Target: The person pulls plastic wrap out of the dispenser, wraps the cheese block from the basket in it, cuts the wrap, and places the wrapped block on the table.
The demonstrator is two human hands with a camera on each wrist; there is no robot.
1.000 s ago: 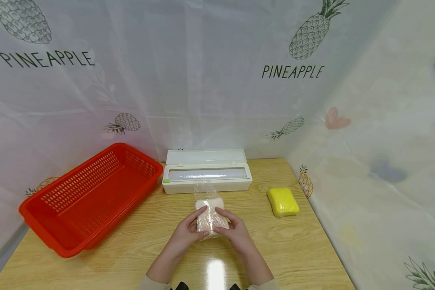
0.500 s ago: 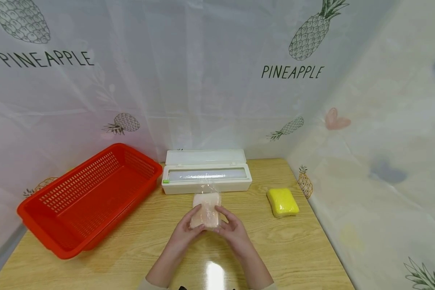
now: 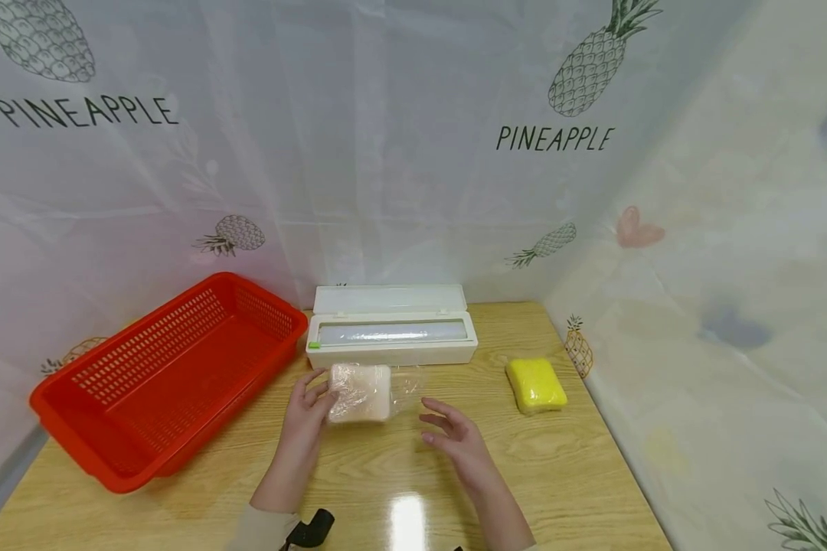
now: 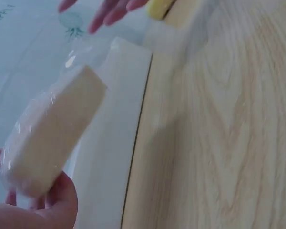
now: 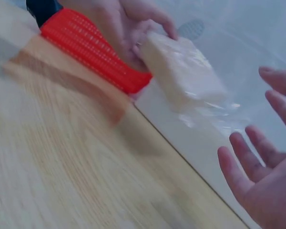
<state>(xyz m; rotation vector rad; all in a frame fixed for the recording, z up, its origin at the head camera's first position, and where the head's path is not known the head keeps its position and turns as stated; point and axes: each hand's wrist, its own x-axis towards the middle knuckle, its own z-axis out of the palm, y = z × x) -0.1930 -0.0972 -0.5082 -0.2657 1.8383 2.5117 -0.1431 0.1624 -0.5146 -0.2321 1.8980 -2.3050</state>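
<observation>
My left hand (image 3: 308,409) pinches one end of a pale cream, rounded block (image 3: 361,392), loosely covered in clear plastic film. A loose flap of film (image 3: 406,385) sticks out from the block's right end. In the left wrist view the thumb and fingers grip the block (image 4: 55,129) near its lower end, with it held up off the table. To the right of the flap, my right hand (image 3: 455,436) holds nothing, its fingers apart and slightly bent. The right wrist view shows that hand (image 5: 267,176) spread beside the film.
Behind the hands stands a white cling film box (image 3: 393,354) with its lid raised and a roll inside. A red basket (image 3: 179,451) is at the left. On the right lies a yellow wrapped block (image 3: 536,385). A printed curtain (image 3: 413,191) hangs behind the wooden table (image 3: 565,482).
Both hands held the block before; the right hand has let go and moved right. The left hand has carried the block left and turned it, so the film flap points right.
</observation>
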